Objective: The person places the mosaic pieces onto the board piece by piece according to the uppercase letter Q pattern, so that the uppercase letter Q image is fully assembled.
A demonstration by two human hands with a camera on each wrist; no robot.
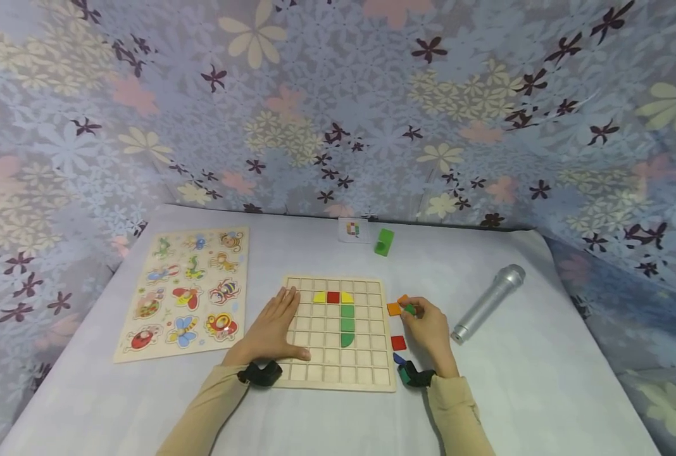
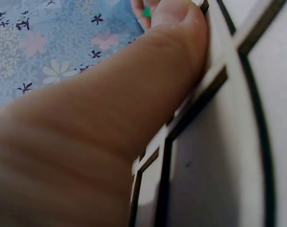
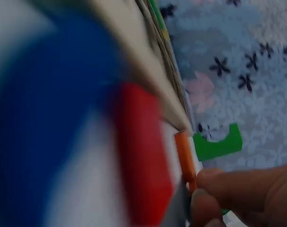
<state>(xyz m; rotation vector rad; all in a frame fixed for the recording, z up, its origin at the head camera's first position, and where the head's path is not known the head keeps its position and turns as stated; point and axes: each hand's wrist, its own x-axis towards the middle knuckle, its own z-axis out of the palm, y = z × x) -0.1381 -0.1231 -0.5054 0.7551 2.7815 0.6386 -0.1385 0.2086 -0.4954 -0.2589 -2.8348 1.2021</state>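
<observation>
My left hand [image 1: 274,326] lies flat on the left side of a wooden grid board [image 1: 321,373], fingers straight and thumb out. Coloured tiles sit in the grid: a red square tile [image 1: 333,297] between two yellow tiles, and a column of green tiles [image 1: 347,325] below the right yellow one. Off the board's right edge, my right hand [image 1: 429,326] pinches a small green tile [image 1: 409,310] between thumb and fingertips. Right beside those fingertips are orange tiles [image 1: 394,309]. A red tile [image 1: 398,342] and a blue tile [image 1: 399,358] lie nearer the right wrist.
An insect picture puzzle [image 1: 169,316] lies on the left. Beyond the board are a small pattern card [image 1: 344,237] and a green block with a notch [image 1: 384,242]. A silver microphone [image 1: 486,305] rests to the right of my right hand. Flowered cloth [image 1: 338,126] hangs behind the table.
</observation>
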